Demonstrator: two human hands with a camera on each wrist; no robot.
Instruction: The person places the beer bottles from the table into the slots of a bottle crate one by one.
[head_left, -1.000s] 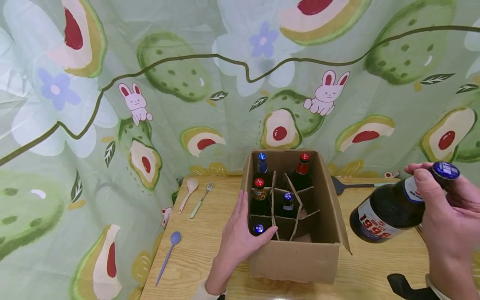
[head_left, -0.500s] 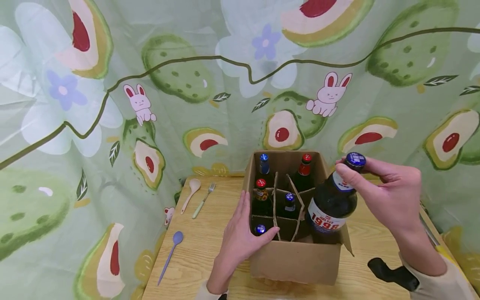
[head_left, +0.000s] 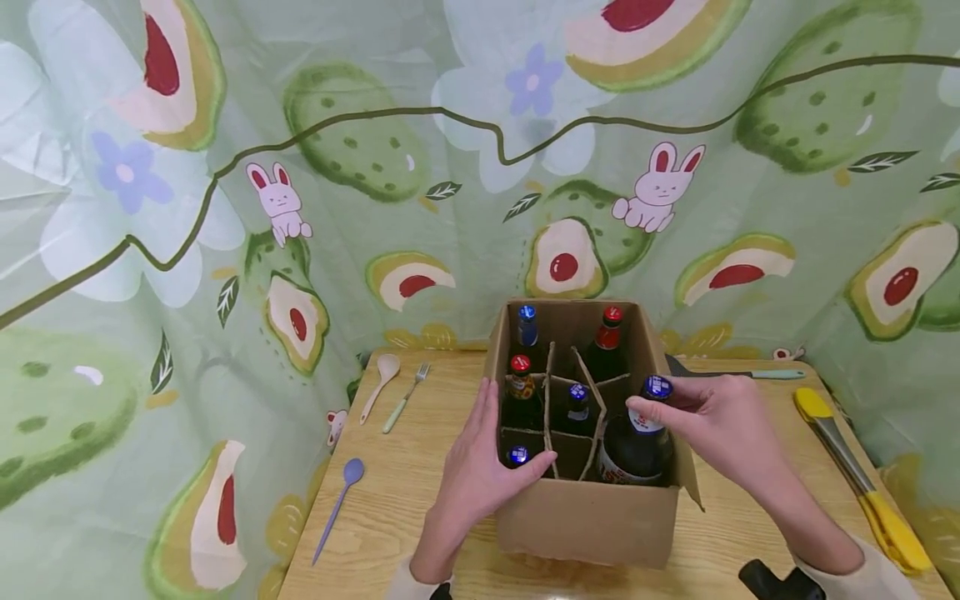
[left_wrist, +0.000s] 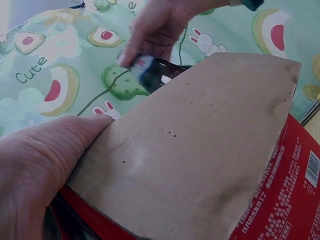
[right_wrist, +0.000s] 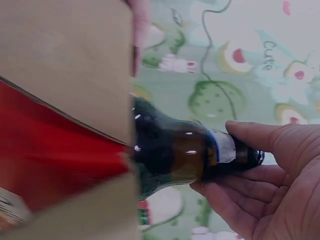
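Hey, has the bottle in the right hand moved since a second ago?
Yes. The bottle held by the right hand has gone left and down, from out beside the cardboard box into its near right compartment.

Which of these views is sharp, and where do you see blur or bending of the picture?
Head view: evenly lit and sharp, though the wide lens bends the table edges. Left wrist view: the right hand and the bottle are smeared. Right wrist view: the box wall is blurred, with small glints on the bottle glass.
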